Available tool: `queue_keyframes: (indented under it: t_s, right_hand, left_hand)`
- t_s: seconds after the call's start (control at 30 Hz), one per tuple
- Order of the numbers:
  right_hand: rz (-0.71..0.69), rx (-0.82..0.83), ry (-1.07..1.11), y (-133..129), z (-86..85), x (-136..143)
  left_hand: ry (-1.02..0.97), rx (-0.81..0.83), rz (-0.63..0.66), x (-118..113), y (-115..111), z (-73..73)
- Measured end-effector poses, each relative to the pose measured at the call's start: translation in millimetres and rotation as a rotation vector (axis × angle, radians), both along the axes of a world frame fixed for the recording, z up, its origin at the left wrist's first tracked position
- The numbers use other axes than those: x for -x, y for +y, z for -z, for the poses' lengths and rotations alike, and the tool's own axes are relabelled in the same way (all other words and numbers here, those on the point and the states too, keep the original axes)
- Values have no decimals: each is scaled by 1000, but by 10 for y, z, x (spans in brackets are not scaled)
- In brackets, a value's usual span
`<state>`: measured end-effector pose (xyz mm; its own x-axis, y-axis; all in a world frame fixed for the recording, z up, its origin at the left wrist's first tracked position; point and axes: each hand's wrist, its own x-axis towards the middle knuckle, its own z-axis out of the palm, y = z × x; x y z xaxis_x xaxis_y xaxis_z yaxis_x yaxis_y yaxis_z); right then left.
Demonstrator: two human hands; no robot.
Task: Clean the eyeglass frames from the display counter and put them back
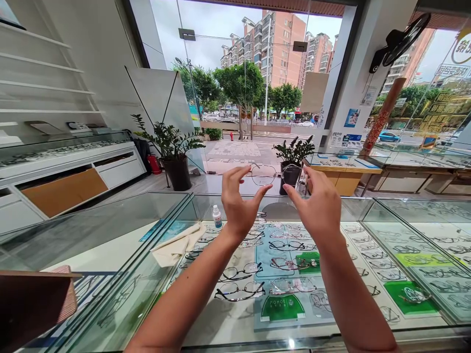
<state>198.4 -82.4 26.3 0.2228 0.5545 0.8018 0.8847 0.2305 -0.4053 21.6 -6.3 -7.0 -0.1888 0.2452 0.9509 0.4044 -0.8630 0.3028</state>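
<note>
A pair of thin-rimmed eyeglasses [263, 175] is held up above the glass display case, its lenses facing along the view. My left hand [241, 198] grips the left side of the frame between thumb and fingers. At the other side, my right hand [319, 198] pinches the frame's right edge. Below the hands, rows of eyeglasses [241, 290] lie in the case. A beige cloth [178, 245] and a small white bottle [217, 216] are left of my forearms.
The case's glass edge [147, 257] runs along the left, near a brown box [37, 304]. Green cards [282, 308] lie among the frames. Potted plants [176, 157] stand beyond the counter, before a glass door. A wall fan [401, 44] hangs at upper right.
</note>
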Motion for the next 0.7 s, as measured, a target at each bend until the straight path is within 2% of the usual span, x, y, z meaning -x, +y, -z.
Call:
queue_keyframes:
  t_s: [0.1, 0.17, 0.33, 0.7]
  right_hand:
    - [-47, 54, 41, 36, 3, -30]
    - [-105, 96, 83, 56, 2, -53]
    - [-217, 189, 176, 60, -18, -89]
    - [-252, 291, 213, 37, -32, -104]
  left_hand:
    - [46, -80, -161, 1, -75, -3]
    - [63, -101, -209, 12, -117, -11]
    - [85, -162, -231, 23, -170, -29]
    - [123, -111, -306, 22, -260, -71]
